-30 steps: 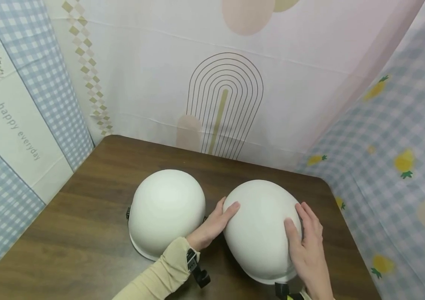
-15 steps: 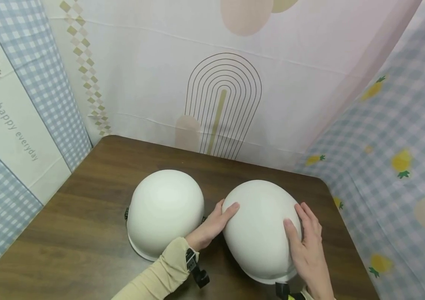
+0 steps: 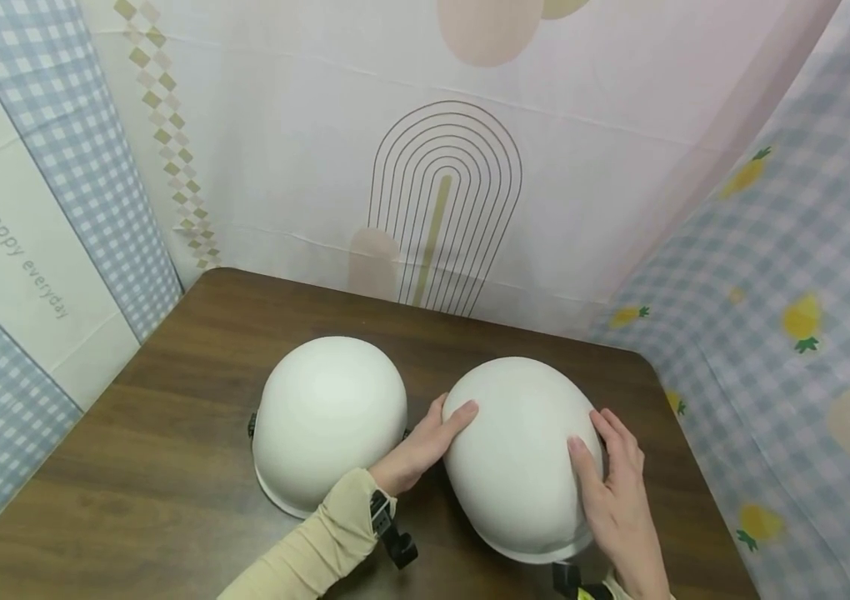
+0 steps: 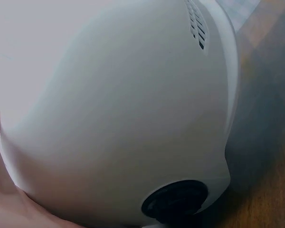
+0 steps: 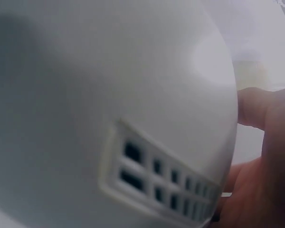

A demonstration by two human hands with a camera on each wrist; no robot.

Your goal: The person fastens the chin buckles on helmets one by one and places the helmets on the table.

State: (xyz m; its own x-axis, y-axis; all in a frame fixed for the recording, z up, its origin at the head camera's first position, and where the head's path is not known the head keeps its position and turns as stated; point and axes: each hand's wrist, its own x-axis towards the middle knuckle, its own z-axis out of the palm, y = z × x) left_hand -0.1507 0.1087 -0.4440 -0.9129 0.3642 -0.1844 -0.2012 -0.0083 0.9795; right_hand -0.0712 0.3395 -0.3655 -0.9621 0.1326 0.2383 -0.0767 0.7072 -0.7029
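Observation:
Two white helmets are on the table, dome up. My left hand (image 3: 421,446) and right hand (image 3: 616,496) hold the right helmet (image 3: 518,458) between them, one at each side. The left thumb lies on the dome while that hand's other fingers go out of sight around the side. On the opposite side, the right thumb and fingers spread over the shell. A black round fitting (image 4: 175,202) shows low on the held helmet in the left wrist view. In the right wrist view, a vent grille (image 5: 166,178) crosses its shell. My left forearm passes close by the left helmet (image 3: 331,417).
The brown wooden table (image 3: 140,467) has rounded back corners. Behind it hangs a pale patterned cloth (image 3: 282,150); checked cloths flank both sides. A black wrist camera (image 3: 398,546) juts out below the left wrist.

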